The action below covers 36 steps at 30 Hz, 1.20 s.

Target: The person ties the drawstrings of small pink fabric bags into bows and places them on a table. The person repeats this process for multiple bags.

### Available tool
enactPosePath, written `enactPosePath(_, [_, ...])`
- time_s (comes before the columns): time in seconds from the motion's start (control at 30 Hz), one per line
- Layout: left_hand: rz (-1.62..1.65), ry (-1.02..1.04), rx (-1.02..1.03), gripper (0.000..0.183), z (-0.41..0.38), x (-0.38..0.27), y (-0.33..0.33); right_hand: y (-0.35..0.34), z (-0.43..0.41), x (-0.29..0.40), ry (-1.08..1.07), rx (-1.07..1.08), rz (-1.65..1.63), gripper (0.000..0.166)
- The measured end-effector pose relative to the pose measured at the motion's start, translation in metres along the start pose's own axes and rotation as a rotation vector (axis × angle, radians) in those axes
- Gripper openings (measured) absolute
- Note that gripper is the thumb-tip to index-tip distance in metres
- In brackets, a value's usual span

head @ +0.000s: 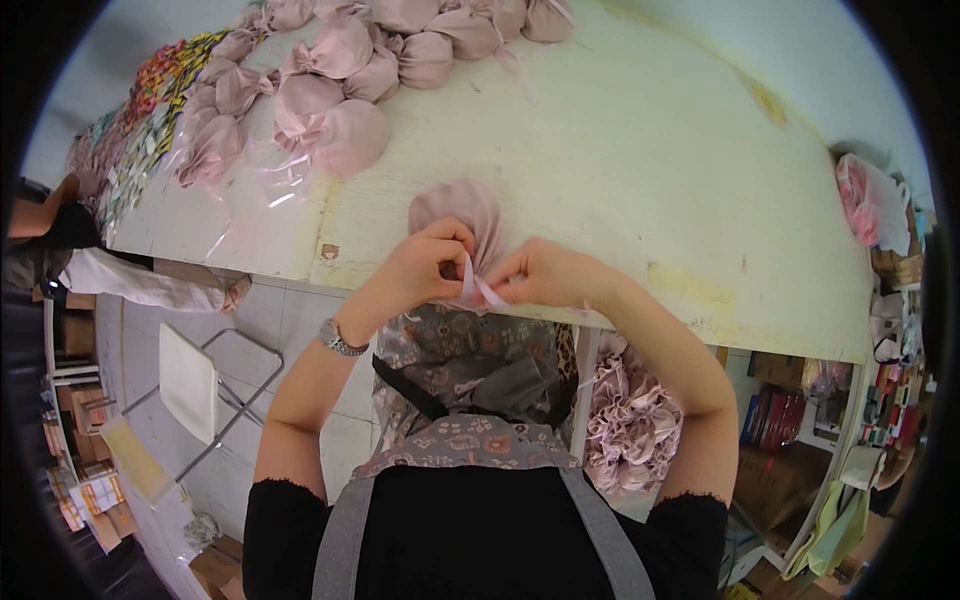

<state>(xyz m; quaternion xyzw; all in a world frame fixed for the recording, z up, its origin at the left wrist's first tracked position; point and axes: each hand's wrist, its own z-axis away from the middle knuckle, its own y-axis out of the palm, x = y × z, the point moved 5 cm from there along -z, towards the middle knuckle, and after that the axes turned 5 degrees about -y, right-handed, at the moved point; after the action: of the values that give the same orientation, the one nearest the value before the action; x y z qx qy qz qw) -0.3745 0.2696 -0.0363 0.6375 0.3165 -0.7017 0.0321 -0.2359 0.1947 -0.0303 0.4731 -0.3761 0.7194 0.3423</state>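
A pink fabric pouch [459, 202] lies at the near edge of the pale worktable [600, 172], with its gathered neck towards me. Around the neck runs a pale pink ribbon [468, 279]. My left hand [439, 262], a metal-banded watch on its wrist, pinches one part of the ribbon between thumb and fingers. From the other side my right hand [529, 274] grips the ribbon's other part close to the neck. Both hands are nearly touching, and the fingers partly hide the knot area. Several filled pink pouches [352, 139] with ribbons are heaped at the far left.
Bundles of colourful ribbon pieces [154, 97] cover the table's left end, where another person's arm [37, 214] shows. A folding stool [187, 382] stands on the floor at left. Below the table, a compartment holds crumpled pink fabric pouches [630, 420]. A plastic bag [870, 202] is at far right.
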Motion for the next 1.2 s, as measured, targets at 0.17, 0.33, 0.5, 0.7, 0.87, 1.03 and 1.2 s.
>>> enactPosePath(0.17, [0.123, -0.041, 0.073, 0.023, -0.005, -0.003, -0.004, 0.001, 0.001, 0.034, -0.651, -0.396, 0.574, 0.017])
enactPosePath(0.33, [0.304, -0.194, 0.056, 0.016, -0.009, 0.001, -0.014, 0.010, 0.002, 0.037, -0.728, -0.672, 0.827, 0.015])
enactPosePath(0.5, [0.574, -0.294, -0.006, 0.007, 0.000, 0.008, -0.011, 0.014, 0.001, 0.043, -0.692, -0.788, 0.981, 0.017])
enactPosePath(0.7, [0.618, -0.168, -0.148, 0.005, 0.004, 0.007, -0.010, -0.003, -0.005, 0.031, -0.699, -0.795, 0.602, 0.013])
enactPosePath(0.87, [-0.674, 0.188, -0.646, 0.018, 0.024, -0.015, -0.042, -0.006, -0.008, 0.015, -0.539, -0.856, 0.514, 0.013])
enactPosePath(1.03, [-0.670, 0.214, -0.373, 0.010, 0.030, -0.042, -0.039, -0.005, 0.037, 0.009, -0.447, -0.931, 0.686, 0.014])
enactPosePath(1.2, [-0.398, -0.177, -0.858, 0.054, -0.003, 0.009, -0.137, -0.034, 0.162, -0.003, -0.407, -1.125, -0.228, 0.004])
